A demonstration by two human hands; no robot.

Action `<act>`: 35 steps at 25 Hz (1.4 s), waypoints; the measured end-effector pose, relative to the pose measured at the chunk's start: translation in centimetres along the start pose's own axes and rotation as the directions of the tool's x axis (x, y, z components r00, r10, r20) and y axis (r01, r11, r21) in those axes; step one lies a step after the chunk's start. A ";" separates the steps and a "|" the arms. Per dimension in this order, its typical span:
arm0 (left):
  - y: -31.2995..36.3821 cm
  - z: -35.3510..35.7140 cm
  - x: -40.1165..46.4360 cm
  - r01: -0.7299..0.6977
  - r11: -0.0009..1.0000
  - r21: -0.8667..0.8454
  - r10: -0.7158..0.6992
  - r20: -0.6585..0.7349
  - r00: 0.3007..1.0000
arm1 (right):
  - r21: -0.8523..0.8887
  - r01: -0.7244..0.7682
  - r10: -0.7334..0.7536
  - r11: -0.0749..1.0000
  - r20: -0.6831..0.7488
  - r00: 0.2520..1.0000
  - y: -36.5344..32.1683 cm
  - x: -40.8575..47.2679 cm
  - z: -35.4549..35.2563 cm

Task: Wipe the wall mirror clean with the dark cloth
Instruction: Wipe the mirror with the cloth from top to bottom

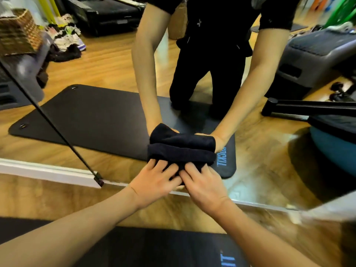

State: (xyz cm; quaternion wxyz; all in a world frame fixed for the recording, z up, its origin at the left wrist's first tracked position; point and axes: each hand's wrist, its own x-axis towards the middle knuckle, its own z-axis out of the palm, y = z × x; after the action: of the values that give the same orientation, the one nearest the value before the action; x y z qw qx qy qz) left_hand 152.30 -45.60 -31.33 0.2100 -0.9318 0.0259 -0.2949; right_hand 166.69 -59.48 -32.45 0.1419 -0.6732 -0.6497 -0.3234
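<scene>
Wooden floor (173,214) under a black exercise mat (163,247).

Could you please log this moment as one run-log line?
left hand: presses dark cloth | right hand: presses cloth | wall mirror: low, near bottom edge

Subject: one person, seen directly and by reflection. Lower part of the frame: two forearms, bare from elbow to wrist. Left hand (154,185) and right hand (205,186) are bare; no gloves, rings, watch or wristband visible. A faint crease line crosses the left wrist.

Upper centre of the frame, reflected: a black short-sleeved top (221,18), with sleeves ending above the elbow and loose hems. A small white cross-shaped mark sits on the chest, and a second, fainter small mark on one sleeve. Below this are black trousers (208,74), plain, with small pale flecks near the waist. Fabric detail is blurred. The head is outside the frame.
</scene>
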 end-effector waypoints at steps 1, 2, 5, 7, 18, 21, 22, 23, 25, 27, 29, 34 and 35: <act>1.7 0.3 1.9 -0.019 1.000 -0.012 0.019 -0.011 1.000 | -0.005 0.007 -0.007 1.000 0.011 1.000 2.1 -1.7 -1.1; 3.5 0.7 3.8 -0.038 0.999 -0.021 0.037 -0.025 0.999 | -0.009 0.011 -0.011 1.000 0.023 1.000 4.1 -3.3 -2.2; 8.2 1.6 9.0 -0.089 0.995 -0.055 0.084 -0.091 0.992 | -0.026 0.025 -0.024 0.999 0.055 0.998 9.5 -7.7 -4.9; 10.7 2.1 12.1 -0.140 0.988 -0.069 0.131 -0.120 0.984 | -0.036 0.037 -0.034 0.999 0.074 0.997 12.5 -10.4 -6.3; 27.5 7.1 26.1 -0.276 0.941 -0.193 0.259 -0.110 0.960 | -0.066 -0.166 0.174 0.984 0.150 0.973 26.1 -25.5 -12.5; 29.1 8.1 26.0 -0.305 0.926 -0.223 0.304 -0.039 0.952 | -0.043 -0.183 0.188 0.982 0.213 0.959 26.5 -27.7 -11.7; 29.5 8.7 25.7 -0.315 0.922 -0.226 0.317 -0.024 0.948 | -0.050 -0.190 0.196 0.981 0.241 0.950 26.4 -28.2 -11.2; 29.9 9.2 25.3 -0.318 0.919 -0.234 0.329 0.010 0.944 | -0.056 -0.209 0.217 0.976 0.273 0.937 26.3 -28.9 -10.6; 30.9 10.4 23.8 -0.324 0.918 -0.230 0.355 0.109 0.929 | -0.063 -0.265 0.270 0.962 0.339 0.901 25.4 -30.2 -9.3; 31.6 11.4 22.9 -0.329 0.922 -0.205 0.367 0.186 0.912 | -0.063 -0.332 0.326 0.941 0.432 0.841 24.4 -31.0 -8.7; 31.7 11.6 21.8 -0.331 0.929 -0.169 0.365 0.253 0.896 | -0.078 -0.383 0.371 0.920 0.485 0.792 22.9 -31.0 -8.3; 29.8 10.6 19.3 -0.428 0.904 -0.010 0.410 0.312 0.857 | -0.062 -0.473 0.410 0.879 0.604 0.683 19.4 -29.3 -7.3; 28.9 10.3 18.6 -0.430 0.903 0.010 0.408 0.293 0.865 | -0.055 -0.470 0.399 0.881 0.621 0.675 18.7 -28.9 -6.8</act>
State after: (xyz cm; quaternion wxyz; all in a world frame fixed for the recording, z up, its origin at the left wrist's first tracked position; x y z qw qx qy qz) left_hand 175.56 -71.21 -40.62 0.3053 -0.9278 0.1861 -0.1062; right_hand 184.56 -88.36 -40.97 0.0318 -0.8670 -0.4973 -0.0070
